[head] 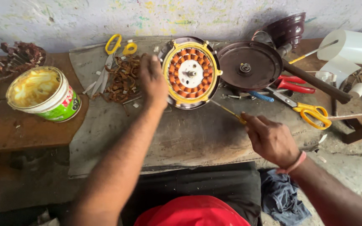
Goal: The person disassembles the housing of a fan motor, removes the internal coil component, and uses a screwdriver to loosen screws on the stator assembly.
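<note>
Fan motor stator [191, 73], round, with copper-orange windings inside a yellow ring, is lying flat on the grey slab table [189, 138], toward its far edge. Left hand [153, 81] is resting palm-down just beside the stator's left rim, fingers loosely curled over a heap of brown scrap wire [122, 79]; whether it is gripping anything cannot be told. Right hand [271, 138] is closed around a thin yellow-handled tool [229, 111], whose tip is reaching the stator's lower right edge.

Just right of the stator a dark round motor cover [249, 65] is lying, touching it. Beyond that, red pliers [294, 83] and yellow-handled scissors [311, 112] are lying near a dark rod [315, 81]. A second pair of yellow scissors [114, 48] is sitting at the far left of the slab.

A tub of yellowish grease [42, 94] is standing on a reddish wooden board [21, 129] to the left. The wall [105, 16] behind is showing pale, stained paint. The floor [348, 167] to the right is looking dusty, with a blue cloth [281, 196] lying on it.
</note>
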